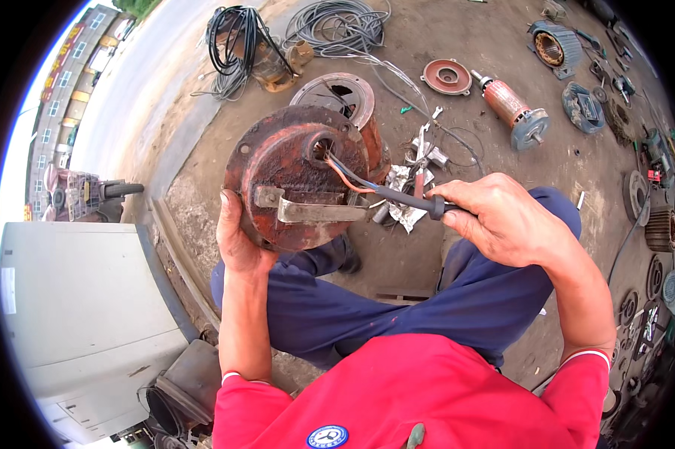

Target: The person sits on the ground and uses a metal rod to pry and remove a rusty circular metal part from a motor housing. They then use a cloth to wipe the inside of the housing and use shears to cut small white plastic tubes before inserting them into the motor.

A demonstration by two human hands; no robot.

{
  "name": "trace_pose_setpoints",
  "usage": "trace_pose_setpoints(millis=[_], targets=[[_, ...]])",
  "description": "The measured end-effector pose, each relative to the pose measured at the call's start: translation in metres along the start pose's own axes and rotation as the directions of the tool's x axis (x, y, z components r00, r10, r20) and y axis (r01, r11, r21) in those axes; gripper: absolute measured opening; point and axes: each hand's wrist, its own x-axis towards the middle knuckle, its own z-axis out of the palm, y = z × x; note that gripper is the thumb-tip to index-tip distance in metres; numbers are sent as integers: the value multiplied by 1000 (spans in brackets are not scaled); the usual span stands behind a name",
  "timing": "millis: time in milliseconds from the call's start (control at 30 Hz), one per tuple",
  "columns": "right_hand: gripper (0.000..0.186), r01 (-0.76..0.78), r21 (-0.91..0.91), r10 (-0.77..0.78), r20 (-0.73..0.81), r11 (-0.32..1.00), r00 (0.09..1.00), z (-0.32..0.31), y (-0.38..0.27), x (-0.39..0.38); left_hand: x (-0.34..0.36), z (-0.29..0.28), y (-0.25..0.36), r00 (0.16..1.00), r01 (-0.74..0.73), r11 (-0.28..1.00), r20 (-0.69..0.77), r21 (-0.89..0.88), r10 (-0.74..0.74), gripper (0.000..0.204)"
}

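My left hand [241, 243] grips the lower left rim of a rusty red, round pump cover [277, 161], thumb on its face. The cover is held tilted up in front of me, with a flat metal handle [318, 212] across it and a round hole near its top. Out of that hole come thin wires [345, 173], orange-brown and bluish, running into a black cable [401, 197]. Between thumb and fingers, my right hand [494, 217] pinches this cable at a thick black rubber collar. Behind the cover stands a rusty cylindrical housing [375, 150], partly hidden.
Coiled cables [337, 26] lie beyond the housing. A red flange [447, 76] and a motor rotor [509, 108] rest on the dirt ground. Tools and a crumpled sheet [408, 198] lie past my knees. Many motor parts line the right; a pale cabinet [90, 299] stands left.
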Motion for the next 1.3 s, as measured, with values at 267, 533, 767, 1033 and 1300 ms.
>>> trace_pose_setpoints(millis=[267,533,767,1033,1300], targets=[[24,-115,-110,127,112,987,986,-26,-6,18,1,-4,-2,993,19,998,118,62,-26,69],[27,-161,-251,186,80,954,979,-8,-15,47,0,-9,-9,976,-2,977,212,212,-44,61],[29,-189,-246,185,-40,951,982,27,-8,77,-4,-5,-16,983,74,962,141,263,-115,60],[23,-143,-148,89,-321,979,943,60,3,86,-12,14,-17,999,4,941,39,340,-18,55],[22,-157,-71,134,-264,985,955,66,9,94,-17,13,-21,999,-34,905,18,424,29,50]])
